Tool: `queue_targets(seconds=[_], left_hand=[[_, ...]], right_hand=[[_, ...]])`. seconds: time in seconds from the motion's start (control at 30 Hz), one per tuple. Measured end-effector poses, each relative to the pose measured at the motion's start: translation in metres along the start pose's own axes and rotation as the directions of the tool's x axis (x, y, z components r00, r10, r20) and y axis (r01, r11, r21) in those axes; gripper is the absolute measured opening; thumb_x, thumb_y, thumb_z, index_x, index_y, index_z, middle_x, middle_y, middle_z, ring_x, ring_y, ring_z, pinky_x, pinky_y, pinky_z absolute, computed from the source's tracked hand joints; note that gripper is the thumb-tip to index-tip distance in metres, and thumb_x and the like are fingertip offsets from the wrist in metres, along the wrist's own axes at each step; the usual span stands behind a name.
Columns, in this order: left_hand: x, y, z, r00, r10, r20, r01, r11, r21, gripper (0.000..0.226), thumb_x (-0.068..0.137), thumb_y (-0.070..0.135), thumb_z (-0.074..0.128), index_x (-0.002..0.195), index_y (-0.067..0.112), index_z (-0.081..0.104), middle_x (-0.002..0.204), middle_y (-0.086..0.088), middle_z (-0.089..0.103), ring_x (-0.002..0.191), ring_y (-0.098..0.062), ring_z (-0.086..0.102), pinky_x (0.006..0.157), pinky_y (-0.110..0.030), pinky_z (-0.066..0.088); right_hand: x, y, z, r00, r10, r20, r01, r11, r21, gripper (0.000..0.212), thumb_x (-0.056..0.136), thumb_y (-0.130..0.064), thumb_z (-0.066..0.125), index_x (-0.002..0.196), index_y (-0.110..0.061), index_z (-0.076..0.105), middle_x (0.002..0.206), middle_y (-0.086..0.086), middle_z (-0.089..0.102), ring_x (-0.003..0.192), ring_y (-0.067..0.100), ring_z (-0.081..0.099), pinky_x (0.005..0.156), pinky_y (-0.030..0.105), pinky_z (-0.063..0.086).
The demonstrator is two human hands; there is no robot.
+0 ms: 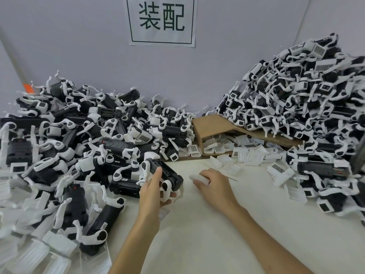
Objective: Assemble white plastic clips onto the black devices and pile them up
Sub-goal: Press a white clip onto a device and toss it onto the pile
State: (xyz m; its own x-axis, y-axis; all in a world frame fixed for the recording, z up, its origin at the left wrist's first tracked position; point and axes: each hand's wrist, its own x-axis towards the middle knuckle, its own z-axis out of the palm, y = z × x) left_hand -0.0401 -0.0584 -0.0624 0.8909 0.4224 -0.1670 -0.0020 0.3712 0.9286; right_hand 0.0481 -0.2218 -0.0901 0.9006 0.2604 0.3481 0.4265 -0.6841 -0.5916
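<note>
**Device in the left hand, clip in the right**

Near the middle of the table (217, 230), the left hand (153, 187) grips 1 black device (169, 175). The thumb lies across its top and the fingers curl underneath, so the device is lifted just off the pale surface. White parts show at both ends of it.

Just beside it, not touching, the right hand (214, 184) rests low over the table with its fingers curled round 1 white clip (198, 177). The clip's blunt end pokes out from the fingers toward the device.

Along the table's left edge, running to the back, lies the left pile (79, 135) of black devices with white pieces on them. The taller right pile (306, 107) rises in the back right corner and spills down the right edge.

Between the 2 piles, at the back edge, a cardboard box (215, 123) lies tipped on its side. Loose white clips (246, 150) spread from its open mouth onto the table, some bearing barcode labels.

On the wall (79, 46) behind hangs a paper sign (162, 20) with 2 large dark characters.
</note>
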Motion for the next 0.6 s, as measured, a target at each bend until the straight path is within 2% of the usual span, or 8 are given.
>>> queue_targets(seconds=[0.07,0.13,0.17,0.23,0.37,0.47,0.53,0.6], left_hand=[[-0.003,0.001,0.001,1.0,-0.009,0.013,0.01,1.0,-0.014,0.036,0.097,0.044,0.06,0.08,0.013,0.068,0.057,-0.004,0.068,0.043,-0.012,0.063,0.039,-0.02,0.049],[-0.005,0.002,0.001,0.999,-0.02,0.038,0.02,1.0,-0.02,0.042,0.097,0.044,0.061,0.069,0.016,0.073,0.056,-0.004,0.067,0.042,-0.01,0.062,0.038,-0.021,0.047],[-0.007,0.002,0.001,0.998,-0.018,0.053,0.019,1.0,-0.016,0.044,0.097,0.044,0.06,0.064,0.02,0.076,0.055,-0.003,0.066,0.042,-0.009,0.061,0.039,-0.02,0.047],[-0.009,0.003,0.003,0.997,0.005,0.08,-0.005,1.0,-0.003,0.043,0.098,0.043,0.059,0.06,0.032,0.077,0.054,-0.001,0.066,0.042,-0.008,0.061,0.04,-0.02,0.048],[-0.01,0.002,0.004,0.995,0.003,0.098,-0.007,0.999,0.045,0.033,0.095,0.044,0.062,0.067,0.037,0.078,0.057,0.006,0.07,0.043,-0.006,0.062,0.045,-0.02,0.052],[-0.009,-0.002,0.005,0.992,-0.01,0.128,-0.001,0.997,0.083,0.023,0.093,0.044,0.066,0.092,0.025,0.077,0.073,0.005,0.076,0.057,-0.007,0.07,0.05,-0.02,0.053],[-0.01,-0.004,0.006,0.987,0.027,0.158,-0.044,0.993,0.109,0.017,0.093,0.043,0.066,0.093,0.03,0.078,0.081,0.011,0.078,0.064,-0.001,0.071,0.05,-0.014,0.05],[-0.009,-0.006,0.007,0.981,0.068,0.181,-0.097,0.983,0.154,0.016,0.093,0.042,0.067,0.09,0.031,0.078,0.083,0.013,0.077,0.061,0.002,0.068,0.054,-0.015,0.049]], right_hand=[[0.001,-0.004,-0.004,0.996,0.084,0.037,-0.092,0.907,0.411,0.022,0.093,-0.027,0.07,0.078,-0.015,0.06,0.069,-0.013,0.055,0.069,0.006,0.05,0.065,0.019,0.037],[0.0,-0.01,-0.009,0.973,0.12,0.196,-0.227,0.638,0.736,0.008,0.095,-0.014,0.066,0.103,-0.014,0.065,0.081,-0.006,0.07,0.075,0.009,0.063,0.071,0.019,0.046],[0.0,-0.012,-0.01,0.957,0.11,0.269,-0.287,0.491,0.822,0.02,0.095,-0.009,0.064,0.115,-0.015,0.063,0.088,0.0,0.074,0.077,0.013,0.067,0.071,0.022,0.05],[0.0,-0.014,-0.012,0.938,0.079,0.336,-0.345,0.285,0.894,0.037,0.091,-0.004,0.064,0.125,-0.017,0.059,0.088,0.006,0.074,0.075,0.02,0.07,0.067,0.026,0.056],[-0.001,-0.017,-0.018,0.924,0.025,0.382,-0.383,0.089,0.919,0.051,0.079,-0.005,0.067,0.128,-0.015,0.058,0.078,0.007,0.069,0.079,0.025,0.073,0.067,0.027,0.059],[-0.001,-0.016,-0.019,0.928,0.023,0.371,-0.372,0.047,0.927,0.029,0.078,-0.004,0.068,0.105,-0.012,0.062,0.086,0.013,0.07,0.086,0.025,0.074,0.073,0.028,0.059],[-0.002,-0.017,-0.018,0.939,0.018,0.342,-0.34,0.177,0.924,0.022,0.077,-0.009,0.072,0.097,-0.015,0.063,0.09,0.012,0.069,0.085,0.023,0.071,0.082,0.031,0.055],[-0.004,-0.019,-0.016,0.944,0.022,0.329,-0.313,0.369,0.875,0.032,0.077,-0.021,0.074,0.108,-0.017,0.068,0.092,0.005,0.071,0.088,0.018,0.068,0.088,0.03,0.049]])
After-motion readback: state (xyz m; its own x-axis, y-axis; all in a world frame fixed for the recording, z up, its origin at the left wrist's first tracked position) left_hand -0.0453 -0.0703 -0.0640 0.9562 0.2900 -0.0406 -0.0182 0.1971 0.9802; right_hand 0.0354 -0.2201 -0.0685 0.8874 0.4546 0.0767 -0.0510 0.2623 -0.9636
